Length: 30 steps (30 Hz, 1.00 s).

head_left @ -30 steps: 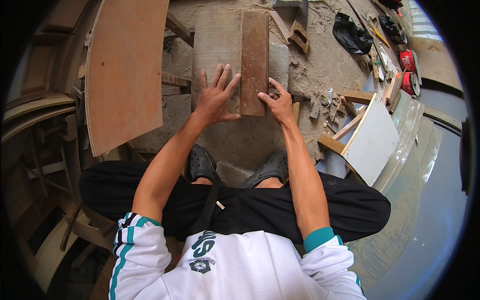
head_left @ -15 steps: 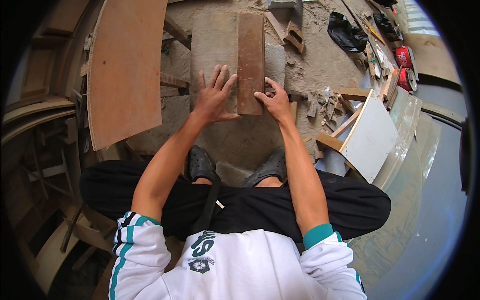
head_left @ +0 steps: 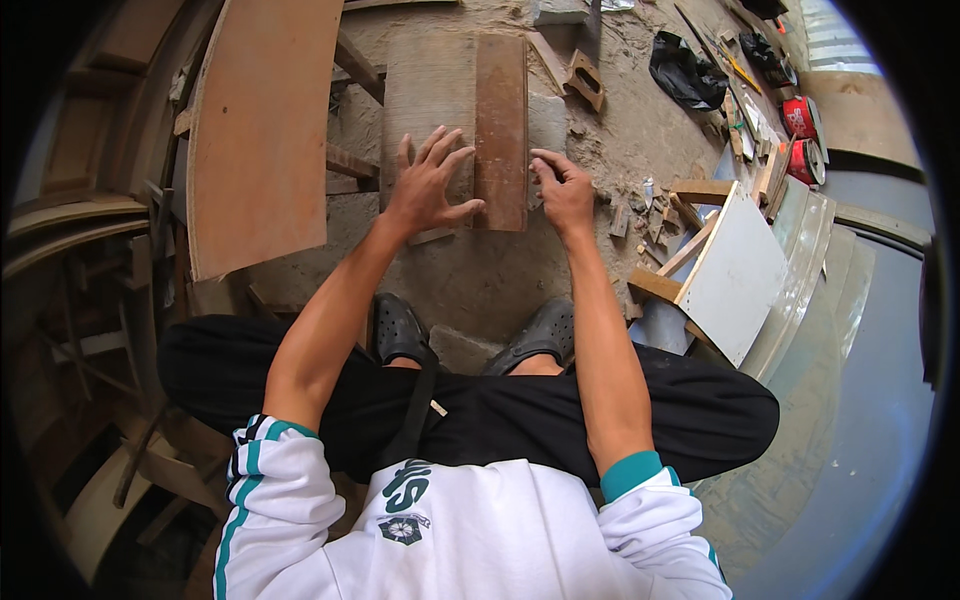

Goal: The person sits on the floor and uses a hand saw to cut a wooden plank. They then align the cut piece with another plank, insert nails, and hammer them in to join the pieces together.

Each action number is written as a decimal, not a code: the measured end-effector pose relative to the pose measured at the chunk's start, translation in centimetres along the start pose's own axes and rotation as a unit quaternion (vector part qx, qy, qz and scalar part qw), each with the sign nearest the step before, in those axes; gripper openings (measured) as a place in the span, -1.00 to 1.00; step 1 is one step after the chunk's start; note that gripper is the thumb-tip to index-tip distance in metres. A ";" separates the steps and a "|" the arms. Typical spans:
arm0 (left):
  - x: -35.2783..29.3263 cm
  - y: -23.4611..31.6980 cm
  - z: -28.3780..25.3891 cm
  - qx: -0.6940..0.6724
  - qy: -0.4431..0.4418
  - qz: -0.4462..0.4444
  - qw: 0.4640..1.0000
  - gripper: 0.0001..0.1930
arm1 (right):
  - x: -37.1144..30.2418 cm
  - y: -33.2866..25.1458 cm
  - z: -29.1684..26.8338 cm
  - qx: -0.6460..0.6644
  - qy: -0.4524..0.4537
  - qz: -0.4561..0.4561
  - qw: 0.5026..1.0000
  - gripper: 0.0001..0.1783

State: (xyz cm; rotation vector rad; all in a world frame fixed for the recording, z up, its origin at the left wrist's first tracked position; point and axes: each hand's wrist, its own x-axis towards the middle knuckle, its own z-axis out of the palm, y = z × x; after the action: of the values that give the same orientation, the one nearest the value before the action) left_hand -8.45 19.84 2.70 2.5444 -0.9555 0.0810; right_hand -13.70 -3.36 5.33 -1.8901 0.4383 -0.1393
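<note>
Dark reddish-brown wood, a long narrow plank [head_left: 501, 130], lies lengthwise in front of the person, its left edge along a wider, pale grey-brown board [head_left: 428, 85] with visible grain. What has just changed is the grip: half a second ago the right hand [head_left: 568, 198] pinches the plank's right edge between thumb and forefinger, and now it is off that edge, just beside it. Its thumb and forefinger sit close together, the other fingers curled; no wood shows between them, though whether something very small is caught there cannot be told.

The left hand [head_left: 430, 190] changes too — its fingers, flatter on the pale board before, now arch and spread wide with nothing in their grasp. The thumb reaches over the plank's near left corner; whether it touches cannot be made out.

The plank keeps its place against the pale board, so it seems to rest there without the right hand's hold, and any steadying would come from the left alone. Just right of it is a pale grey slab [head_left: 547, 122]; farther off lies a brown wooden piece with a hole, shaped like a saw handle [head_left: 585, 80].
</note>
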 end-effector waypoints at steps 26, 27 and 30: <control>-0.6 0.0 0.8 -0.025 0.018 -0.082 0.996 -0.03 | -1.4 -1.1 4.7 -0.042 -0.025 -0.050 0.998 -0.85; -0.6 0.0 0.7 -0.027 0.018 -0.082 0.996 -0.03 | -1.4 -1.1 4.7 -0.043 -0.025 -0.052 0.997 -0.86; -0.6 0.1 0.6 -0.030 0.020 -0.080 0.996 -0.03 | -1.4 -1.1 4.8 -0.048 -0.025 -0.061 0.997 -0.86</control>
State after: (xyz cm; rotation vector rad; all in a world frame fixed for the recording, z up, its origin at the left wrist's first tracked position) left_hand -9.00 19.92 2.04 2.5447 -0.7253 0.0544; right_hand -13.32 1.69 4.75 -2.0110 0.3009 -0.1535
